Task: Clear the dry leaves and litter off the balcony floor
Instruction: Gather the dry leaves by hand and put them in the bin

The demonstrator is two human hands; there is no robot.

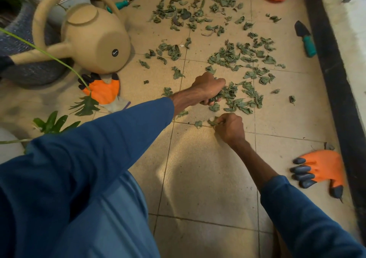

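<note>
Many dry green leaves (227,55) cover the beige floor tiles (208,178).
The left hand (210,88) grips a bunch, the right hand (229,128) pinches one leaf; a tipped tan plastic watering can (95,39) and an orange glove (103,91) lie to the left.

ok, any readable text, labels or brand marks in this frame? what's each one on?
Round black sticker on the base of the tan watering can: white lettering, too small and blurred to read.
No other text shows: none on the dry leaves, the orange glove by the can, the orange glove at right or the teal-handled trowel.
</note>
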